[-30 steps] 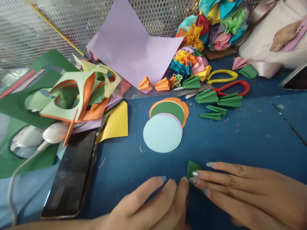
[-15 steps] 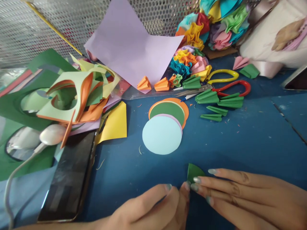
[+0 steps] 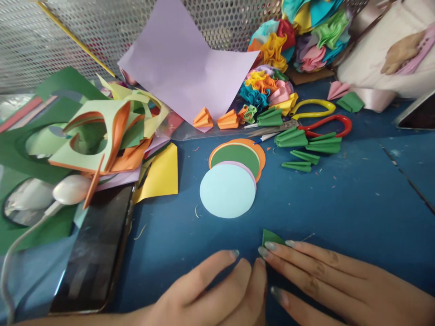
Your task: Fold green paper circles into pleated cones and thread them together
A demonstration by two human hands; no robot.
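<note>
A small folded piece of green paper point(image 3: 271, 236) lies flat on the blue table near its front, mostly covered by fingers. My right hand point(image 3: 326, 280) presses down on it with long, straight fingers, the thumb held apart. My left hand point(image 3: 217, 290) is curled, its fingertips pinching at the paper's lower left corner; the exact grip is hidden. Just beyond my hands rests a pale blue paper circle point(image 3: 227, 192), overlapping a green circle point(image 3: 234, 156) and an orange scalloped one point(image 3: 262, 158). Several pleated green paper pieces point(image 3: 322, 144) sit farther right.
Paper scraps point(image 3: 90, 106) and a phone point(image 3: 93, 251) with a white cable fill the left side. Scissors point(image 3: 326, 127) with red and yellow handles lie among folded pieces. A purple sheet point(image 3: 190, 68) leans on the perforated metal panel, beside colourful ruffled paper balls point(image 3: 272, 43).
My right hand has slid slightly left and up over the green paper, covering more of it, and its thumb has spread away. My left index finger has lifted slightly.
</note>
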